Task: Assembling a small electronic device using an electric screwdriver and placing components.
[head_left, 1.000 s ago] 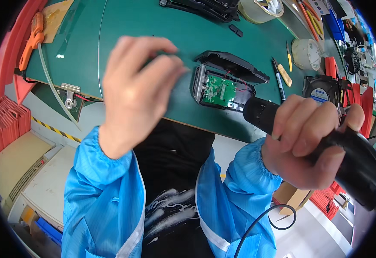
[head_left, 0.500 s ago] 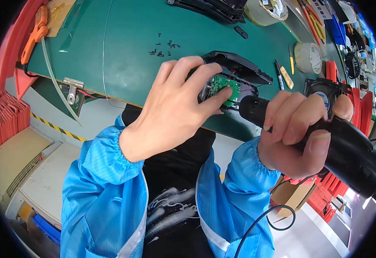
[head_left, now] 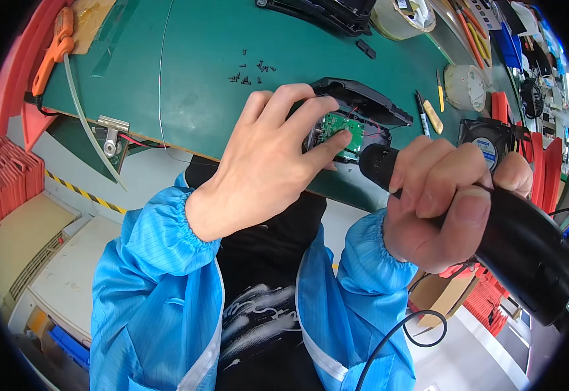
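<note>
My right hand (head_left: 437,202) is wrapped round a thick black electric screwdriver (head_left: 528,251), its front end pointing left at a green circuit board (head_left: 355,135). The board lies in an opened black plastic housing (head_left: 366,99) with thin red wires, at the table's near edge. My left hand (head_left: 261,163) grips that housing from the left, its thumb resting across the board and its other fingers over the far side. Whether the screwdriver's tip touches a screw cannot be made out. Several small black screws (head_left: 245,80) lie loose on the table beyond my left hand.
The green table (head_left: 199,65) carries a marker (head_left: 423,114), a tape roll (head_left: 465,88), a small fan (head_left: 483,140) and a small black part (head_left: 365,49). An orange glue gun (head_left: 53,52) lies at the far left. A black cable (head_left: 388,339) loops beside my right sleeve.
The rear of the screwdriver has dropped toward me and its front end has shifted slightly up and left. My left hand keeps its hold on the housing.
</note>
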### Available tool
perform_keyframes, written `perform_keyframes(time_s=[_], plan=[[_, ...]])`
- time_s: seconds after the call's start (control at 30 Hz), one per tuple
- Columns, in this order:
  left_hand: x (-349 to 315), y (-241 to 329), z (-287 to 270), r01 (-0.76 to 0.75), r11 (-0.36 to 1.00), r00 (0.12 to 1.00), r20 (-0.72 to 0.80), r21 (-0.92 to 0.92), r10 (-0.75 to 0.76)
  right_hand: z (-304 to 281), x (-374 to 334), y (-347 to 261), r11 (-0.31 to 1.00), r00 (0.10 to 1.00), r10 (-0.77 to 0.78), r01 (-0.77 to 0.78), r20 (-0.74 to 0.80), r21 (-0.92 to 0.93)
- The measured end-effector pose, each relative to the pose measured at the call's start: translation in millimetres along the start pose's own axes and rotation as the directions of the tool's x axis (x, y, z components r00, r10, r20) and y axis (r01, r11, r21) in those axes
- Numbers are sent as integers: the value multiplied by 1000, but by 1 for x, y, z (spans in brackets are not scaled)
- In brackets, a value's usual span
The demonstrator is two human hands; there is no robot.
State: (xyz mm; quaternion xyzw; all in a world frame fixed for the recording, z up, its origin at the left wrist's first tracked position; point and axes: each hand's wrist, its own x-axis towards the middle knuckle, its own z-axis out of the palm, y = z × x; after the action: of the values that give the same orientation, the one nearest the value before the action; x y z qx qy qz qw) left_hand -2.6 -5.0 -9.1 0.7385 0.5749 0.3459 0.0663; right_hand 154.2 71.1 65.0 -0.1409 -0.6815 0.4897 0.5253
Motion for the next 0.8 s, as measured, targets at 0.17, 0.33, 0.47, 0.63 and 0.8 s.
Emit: perform_keyframes(time_s=[0.17, 0.33, 0.47, 0.63, 0.8], plan=[[0, 2, 0, 8, 1000, 1000, -12, -3, -8, -1, 0, -2, 1000, 1000, -1, 1, 7, 0], [4, 6, -1, 45, 992, 995, -83, -115, -55, -8, 5, -16, 996, 998, 26, -32, 63, 89], [5, 6, 0, 32, 960, 974, -206, -278, -92, -9, 14, -24, 971, 993, -28, 0, 112, 240], [5, -13, -24, 102, 992, 967, -243, 77, -80, -25, 19, 1, 976, 993, -110, 103, 30, 192], [4, -34, -32, 205, 964, 937, -318, 172, -143, -32, 23, 18, 985, 994, -48, 63, -96, 160]])
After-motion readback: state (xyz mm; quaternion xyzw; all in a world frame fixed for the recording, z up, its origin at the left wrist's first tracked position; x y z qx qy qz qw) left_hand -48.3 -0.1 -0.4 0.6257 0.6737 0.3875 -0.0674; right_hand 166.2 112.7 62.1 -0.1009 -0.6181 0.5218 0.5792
